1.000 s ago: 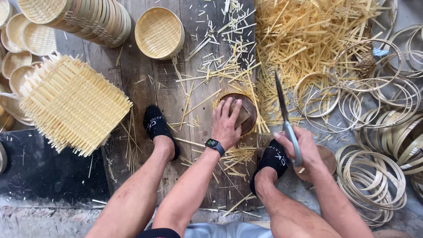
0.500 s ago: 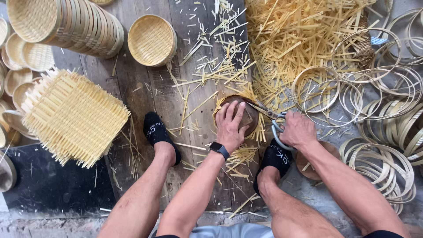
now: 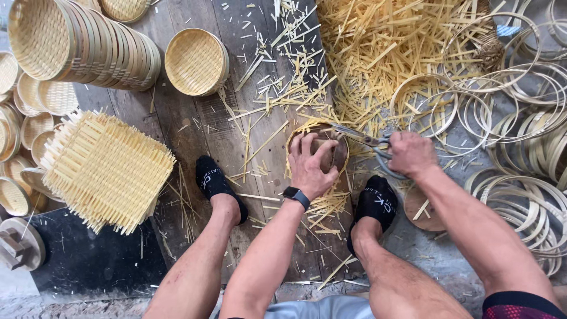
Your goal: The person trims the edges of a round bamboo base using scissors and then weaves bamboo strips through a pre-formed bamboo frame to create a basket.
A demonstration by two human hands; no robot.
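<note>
**Scissors at the rim of a round bamboo frame**

The round woven piece (image 3: 319, 150) lies flat on the wooden board (image 3: 177, 124), near the middle of its near half, between the person's 2 black-socked feet (image 3: 214, 180). The left hand (image 3: 311, 164) presses down on it from above, fingers spread and flat, so it pins the piece rather than grips it. Loose strip ends stick out around the rim.

The right hand (image 3: 410, 153) is closed around the handles of a pair of scissors (image 3: 361, 137). Their long axis runs almost level, pointing left, with the tips touching the piece's upper right rim. So the piece lies directly left of the right hand, and the blades meet its edge along the rim. Whether the blades are parted cannot be told.

Outward, cut bamboo strips (image 3: 378, 53) heap toward the board's far right corner. Bamboo hoops (image 3: 520, 147) pile past the right edge. A square woven mat (image 3: 106, 168) lies at the left edge, below a stack of finished baskets (image 3: 82, 41), and 1 single basket (image 3: 196, 61) sits beside it.
</note>
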